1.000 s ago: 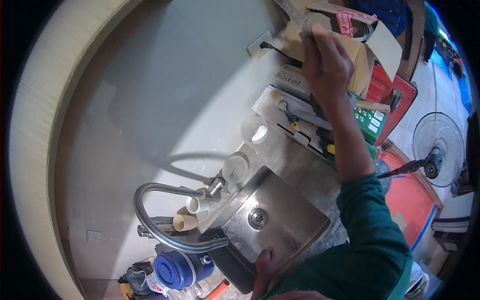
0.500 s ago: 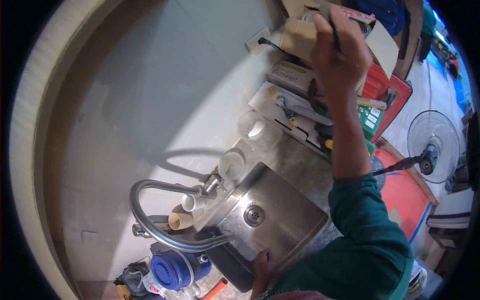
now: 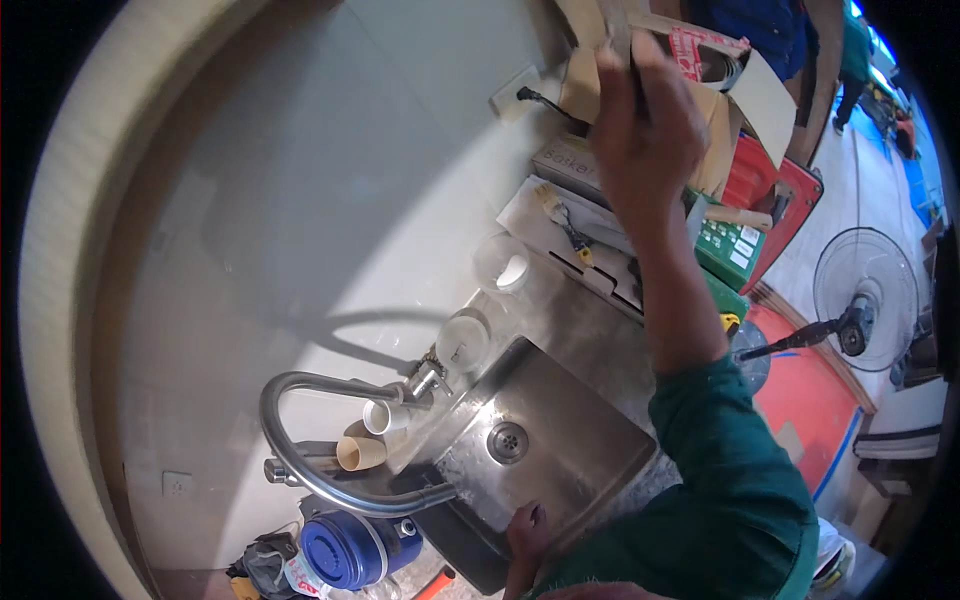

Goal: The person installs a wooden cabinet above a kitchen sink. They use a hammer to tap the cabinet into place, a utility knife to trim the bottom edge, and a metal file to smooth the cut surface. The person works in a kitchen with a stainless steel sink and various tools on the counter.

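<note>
High over the boxes, my right hand (image 3: 650,125) is closed round a thin flat grey tool (image 3: 617,32); its upper end reaches the picture's top edge and I cannot tell its exact kind. My left hand (image 3: 527,530) is low at the near edge of the steel sink (image 3: 590,440), fingers curled, and what lies in them is hidden. Below my right hand are an open cardboard box (image 3: 580,85), a closed carton (image 3: 570,165) and a white box (image 3: 530,215) with a paintbrush (image 3: 565,220) on it.
A curved faucet (image 3: 290,400) arches over the sink's left side, beside a white cup (image 3: 380,415), a tan cup (image 3: 360,453) and a blue jug (image 3: 345,548). Clear containers (image 3: 463,340) stand behind the sink. A fan (image 3: 865,290) is at the right.
My right hand has moved left with the grey tool, uncovering more of the open box and the green box. My left hand stays at the sink edge.
</note>
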Tool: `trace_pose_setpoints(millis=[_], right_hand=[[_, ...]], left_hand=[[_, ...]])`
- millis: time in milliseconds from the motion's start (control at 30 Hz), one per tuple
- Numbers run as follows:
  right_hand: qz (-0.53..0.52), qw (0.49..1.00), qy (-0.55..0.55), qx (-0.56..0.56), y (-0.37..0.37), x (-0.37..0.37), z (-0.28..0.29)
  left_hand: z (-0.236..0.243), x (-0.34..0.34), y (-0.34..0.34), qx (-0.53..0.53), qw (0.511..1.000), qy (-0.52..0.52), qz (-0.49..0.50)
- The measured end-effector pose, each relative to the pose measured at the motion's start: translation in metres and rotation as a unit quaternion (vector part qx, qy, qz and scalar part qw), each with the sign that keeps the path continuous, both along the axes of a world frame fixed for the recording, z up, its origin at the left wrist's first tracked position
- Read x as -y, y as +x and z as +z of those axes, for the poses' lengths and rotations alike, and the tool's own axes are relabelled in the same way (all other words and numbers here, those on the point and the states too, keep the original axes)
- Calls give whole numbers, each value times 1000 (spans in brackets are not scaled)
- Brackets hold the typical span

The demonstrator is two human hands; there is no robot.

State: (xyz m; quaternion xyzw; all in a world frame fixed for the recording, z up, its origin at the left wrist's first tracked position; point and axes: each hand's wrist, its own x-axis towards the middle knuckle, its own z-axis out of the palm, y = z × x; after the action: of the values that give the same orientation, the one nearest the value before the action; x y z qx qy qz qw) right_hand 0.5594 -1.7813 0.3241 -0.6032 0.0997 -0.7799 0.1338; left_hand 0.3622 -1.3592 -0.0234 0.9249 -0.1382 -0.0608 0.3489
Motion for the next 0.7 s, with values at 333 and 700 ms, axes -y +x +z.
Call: trace_pose_setpoints(millis=[333,700], right_hand=[[-4,995,-65,-76,76,18,10],[10,995,-32,-89,47,11,12]], left_hand=[[6,-10,-2,1,1000,22,6],[8,-4,-16,-26,999,-2,-40]])
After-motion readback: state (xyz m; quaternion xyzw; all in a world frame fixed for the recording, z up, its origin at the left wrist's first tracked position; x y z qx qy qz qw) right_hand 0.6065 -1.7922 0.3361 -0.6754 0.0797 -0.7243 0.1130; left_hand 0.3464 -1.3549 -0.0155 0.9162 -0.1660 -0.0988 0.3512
